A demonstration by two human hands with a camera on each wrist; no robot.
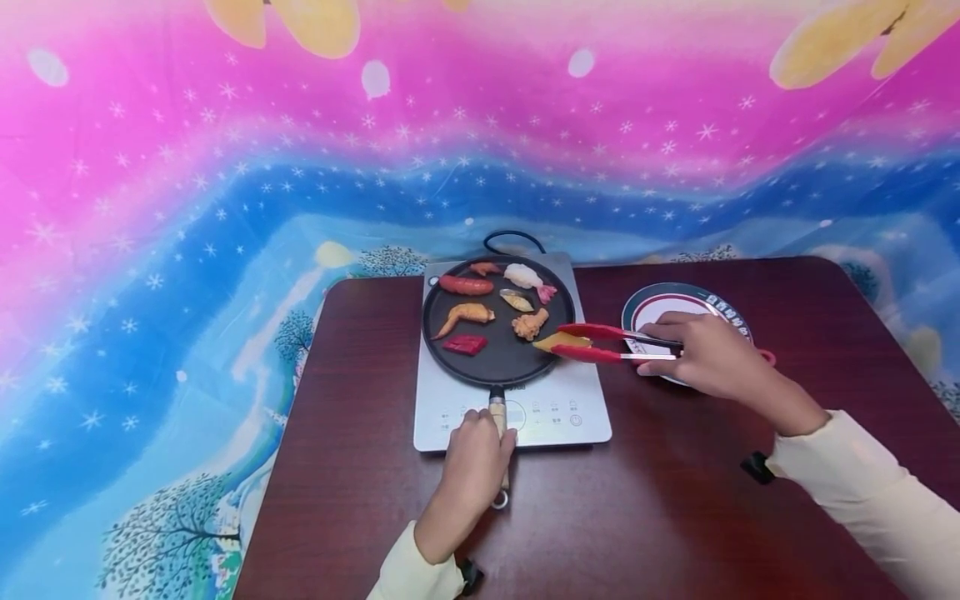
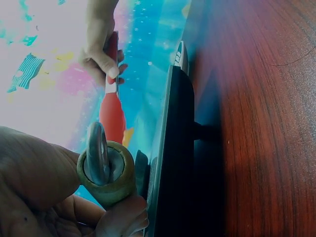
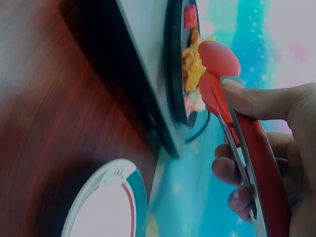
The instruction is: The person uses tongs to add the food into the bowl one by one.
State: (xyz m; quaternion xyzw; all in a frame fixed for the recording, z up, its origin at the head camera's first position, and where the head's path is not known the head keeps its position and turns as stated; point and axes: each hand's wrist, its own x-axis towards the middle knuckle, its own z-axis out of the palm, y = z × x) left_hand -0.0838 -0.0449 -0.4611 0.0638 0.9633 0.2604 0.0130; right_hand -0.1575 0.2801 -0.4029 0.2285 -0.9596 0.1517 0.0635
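Note:
My left hand (image 1: pixel 477 450) grips the wooden handle (image 1: pixel 498 408) of a flat black frying pan (image 1: pixel 495 362); its ringed end (image 2: pixel 98 158) shows in the left wrist view. In my right hand (image 1: pixel 712 354) is a pair of red-tipped tongs (image 1: pixel 592 353). Between the tong tips, over the pan's right rim, sits a yellow piece of food (image 1: pixel 561 340). Lying in the pan are a sausage (image 1: pixel 465 285), a chicken wing (image 1: pixel 468 313), a fried chicken piece (image 1: pixel 529 324), a shrimp sushi (image 1: pixel 522 276), a mussel (image 1: pixel 517 300), a red slab (image 1: pixel 465 344) and a small reddish piece (image 1: pixel 484 267).
The pan stands on a white induction cooker (image 1: pixel 435 417) with a black cord (image 1: pixel 513 234) behind it. To the right, partly under my right hand, is a round plate (image 1: pixel 645 302) with a green rim. A patterned cloth (image 1: pixel 450 183) hangs behind the brown table (image 1: pixel 360 367).

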